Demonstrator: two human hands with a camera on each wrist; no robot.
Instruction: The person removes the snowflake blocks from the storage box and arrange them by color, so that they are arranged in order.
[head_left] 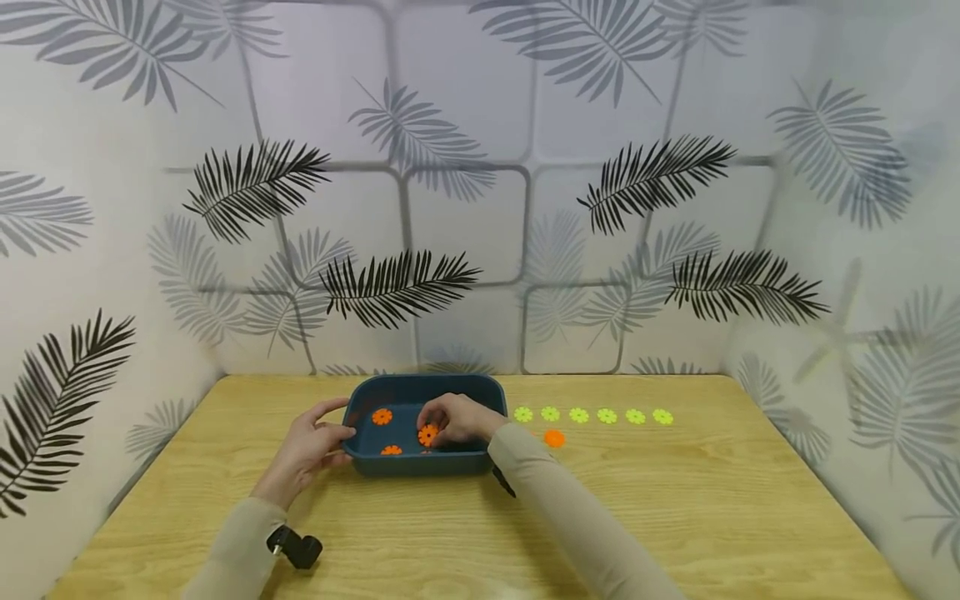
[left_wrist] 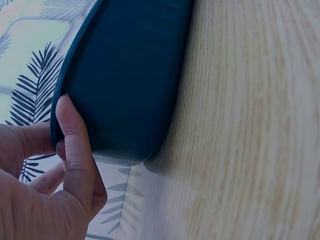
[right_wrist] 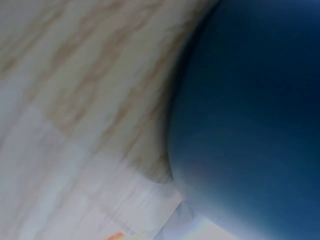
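A dark blue plastic bin (head_left: 427,467) stands on the wooden table. My left hand (head_left: 311,450) grips its left rim, thumb on the inner side and fingers outside; the left wrist view shows the same hand (left_wrist: 65,165) pinching the bin's edge (left_wrist: 120,85). Inside the bin, my right hand (head_left: 453,418) pinches an orange flower-shaped disc (head_left: 427,435). Other orange flower-shaped pieces lie in the bin, one at the back left (head_left: 382,416) and one near the front wall (head_left: 392,450). Only the bin's outer wall (right_wrist: 240,125) fills the right wrist view; the right hand is hidden there.
Right of the bin, several yellow-green flower-shaped discs (head_left: 579,415) lie in a row on the table (head_left: 675,500). A single orange disc (head_left: 554,438) lies in front of that row. A wall with leaf-patterned covering (head_left: 465,208) rises behind the table.
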